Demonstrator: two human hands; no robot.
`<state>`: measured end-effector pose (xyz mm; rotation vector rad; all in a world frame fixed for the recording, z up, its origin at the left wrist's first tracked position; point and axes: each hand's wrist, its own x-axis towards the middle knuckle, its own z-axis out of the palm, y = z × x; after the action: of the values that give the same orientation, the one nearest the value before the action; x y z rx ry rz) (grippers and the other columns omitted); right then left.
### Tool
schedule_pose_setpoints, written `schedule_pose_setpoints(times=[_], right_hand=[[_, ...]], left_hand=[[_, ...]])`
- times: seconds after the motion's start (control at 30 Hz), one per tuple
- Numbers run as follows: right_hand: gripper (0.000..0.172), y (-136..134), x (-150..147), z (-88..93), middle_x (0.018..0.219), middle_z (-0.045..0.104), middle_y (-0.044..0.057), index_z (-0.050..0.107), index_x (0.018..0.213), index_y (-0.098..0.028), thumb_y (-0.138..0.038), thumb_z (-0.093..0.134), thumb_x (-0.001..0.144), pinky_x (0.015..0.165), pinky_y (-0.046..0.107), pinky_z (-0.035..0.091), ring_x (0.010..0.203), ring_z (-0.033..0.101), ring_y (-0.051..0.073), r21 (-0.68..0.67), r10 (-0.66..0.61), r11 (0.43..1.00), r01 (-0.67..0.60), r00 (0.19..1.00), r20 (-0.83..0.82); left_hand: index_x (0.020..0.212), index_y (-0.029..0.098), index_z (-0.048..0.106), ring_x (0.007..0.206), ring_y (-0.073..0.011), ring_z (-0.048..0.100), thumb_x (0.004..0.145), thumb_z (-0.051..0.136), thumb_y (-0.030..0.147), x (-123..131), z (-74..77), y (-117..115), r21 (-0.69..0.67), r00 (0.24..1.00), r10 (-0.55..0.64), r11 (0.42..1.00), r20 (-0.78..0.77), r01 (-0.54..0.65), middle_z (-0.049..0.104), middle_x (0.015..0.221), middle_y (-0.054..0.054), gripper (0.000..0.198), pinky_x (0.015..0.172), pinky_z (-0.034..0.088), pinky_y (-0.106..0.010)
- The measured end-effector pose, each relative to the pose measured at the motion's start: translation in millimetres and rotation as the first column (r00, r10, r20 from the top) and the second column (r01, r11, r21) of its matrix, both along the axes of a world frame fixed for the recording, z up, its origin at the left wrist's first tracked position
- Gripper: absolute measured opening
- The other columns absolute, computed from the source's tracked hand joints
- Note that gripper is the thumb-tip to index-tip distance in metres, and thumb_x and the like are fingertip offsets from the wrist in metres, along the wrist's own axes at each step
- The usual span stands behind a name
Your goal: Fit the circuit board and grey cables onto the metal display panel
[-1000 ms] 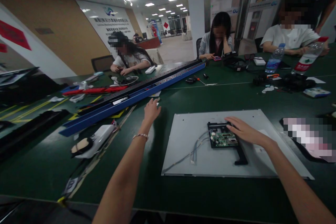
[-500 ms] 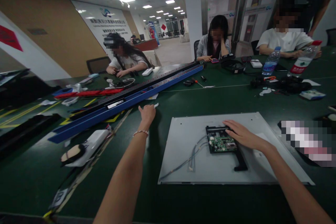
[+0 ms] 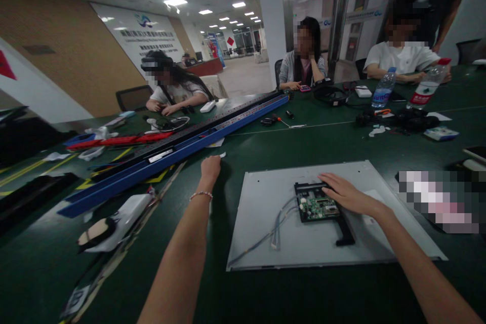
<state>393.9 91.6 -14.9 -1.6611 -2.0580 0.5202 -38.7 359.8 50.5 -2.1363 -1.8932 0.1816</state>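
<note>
My left hand point(image 3: 210, 168) is closed over the green table, and a small white scrap point(image 3: 223, 155) sticks out at its fingertips. What else the fingers cover is hidden. Flat and with fingers stretched out, my right hand point(image 3: 343, 193) rests over the right edge of a black bracket point(image 3: 346, 235). That bracket carries a green circuit board point(image 3: 318, 207) and sits on a large grey metal panel point(image 3: 258, 212) lying on the table. Grey-blue cables point(image 3: 278, 223) run from the board toward the panel's front left corner.
A long blue rail point(image 3: 174, 153) crosses the table diagonally on the left. Near it lie a white device with a tan pad point(image 3: 121, 220) and red strips point(image 3: 121, 140). Beyond are a screwdriver point(image 3: 281, 120) and two bottles point(image 3: 384, 88). Several people sit opposite.
The view has turned slightly to the right. My left thumb, raised earlier, is now folded in. My right hand keeps its place on the bracket.
</note>
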Motion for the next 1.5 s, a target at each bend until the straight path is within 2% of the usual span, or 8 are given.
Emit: schedule_pose_setpoints(times=[0.2,0.43,0.7,0.8,0.93,1.13,1.3,1.5], right_hand=[[0.063,4.7,2.6,-9.5,0.154,0.041,0.008,0.042,0.147,-0.025,-0.06,0.031,0.096,0.117,0.049,0.029,0.143,0.033,0.028,0.002,0.012,1.0,-0.012,0.999,0.033],[0.063,2.3,0.3,-4.7,0.154,0.04,0.008,0.042,0.148,-0.025,-0.06,0.029,0.097,0.118,0.05,0.026,0.144,0.031,0.028,0.003,0.007,1.0,-0.007,0.999,0.032],[0.058,1.4,1.1,-1.5,0.15,0.047,0.009,0.048,0.143,-0.025,-0.057,0.033,0.097,0.116,0.049,0.031,0.139,0.04,0.028,0.046,0.006,0.999,-0.006,1.0,0.014],[0.054,0.5,-3.3,8.5,0.142,0.054,0.012,0.052,0.139,-0.024,-0.053,0.036,0.097,0.113,0.049,0.035,0.132,0.048,0.028,0.105,0.002,0.994,0.0,1.0,-0.025],[0.047,-2.4,-16.0,26.8,0.137,0.058,0.01,0.053,0.137,-0.026,-0.046,0.043,0.096,0.11,0.05,0.039,0.128,0.052,0.027,0.2,0.038,0.98,-0.02,0.996,-0.086],[0.038,-10.6,-39.9,40.4,0.128,0.065,0.009,0.062,0.127,-0.024,-0.036,0.05,0.093,0.105,0.046,0.044,0.118,0.059,0.025,0.305,0.108,0.95,-0.071,0.988,-0.108],[0.029,-16.8,-52.9,42.8,0.113,0.072,0.008,0.069,0.113,-0.022,-0.033,0.056,0.09,0.098,0.041,0.049,0.106,0.066,0.024,0.405,0.101,0.914,-0.031,0.983,-0.152],[0.021,-18.6,-55.8,44.2,0.1,0.076,0.006,0.074,0.097,-0.022,-0.029,0.056,0.089,0.089,0.038,0.053,0.094,0.07,0.024,0.454,0.076,0.89,0.038,0.97,-0.231]], left_hand=[[0.1,0.01,0.071,0.098,-0.0301,0.067,0.09,0.037,0.007,-3.2,0.4,-5.9,0.045,0.999,-0.042,0.998,-0.004,0.042,0.071,0.098,-0.019,0.035,0.088,0.047,-0.038],[0.096,0.01,0.072,0.094,-0.0303,0.068,0.089,0.035,0.008,-0.3,-4.3,-13.9,0.101,0.997,-0.072,0.993,0.035,0.068,0.072,0.093,-0.021,0.037,0.087,0.045,-0.04],[0.113,0.013,0.069,0.104,-0.0238,0.066,0.092,0.034,0.011,19.0,-15.2,-61.2,0.194,0.964,-0.214,0.964,0.157,0.183,0.071,0.112,-0.014,0.041,0.101,0.04,-0.037],[0.11,0.017,0.071,0.103,-0.0227,0.066,0.093,0.041,0.016,44.5,-18.7,-94.0,0.236,0.884,-0.315,0.941,0.345,0.243,0.073,0.111,-0.009,0.035,0.099,0.043,-0.034],[0.104,0.022,0.073,0.101,-0.0184,0.068,0.093,0.048,0.018,90.6,-20.4,-148.0,0.233,0.713,-0.416,0.909,0.565,0.346,0.074,0.108,-0.003,0.027,0.096,0.047,-0.03],[0.098,0.02,0.075,0.092,-0.018,0.07,0.089,0.057,0.017,149.3,-2.5,-215.8,0.277,0.497,-0.548,0.809,0.673,0.518,0.076,0.099,-0.004,0.02,0.09,0.05,-0.03],[0.094,0.019,0.074,0.087,-0.0166,0.071,0.086,0.057,0.013,175.3,9.3,-235.3,0.25,0.407,-0.533,0.783,0.741,0.57,0.076,0.094,-0.002,0.019,0.085,0.051,-0.027],[0.09,0.019,0.072,0.086,-0.0161,0.071,0.085,0.056,0.008,190.3,-0.3,-242.1,0.246,0.325,-0.486,0.788,0.811,0.565,0.076,0.091,-0.001,0.019,0.085,0.052,-0.027]])
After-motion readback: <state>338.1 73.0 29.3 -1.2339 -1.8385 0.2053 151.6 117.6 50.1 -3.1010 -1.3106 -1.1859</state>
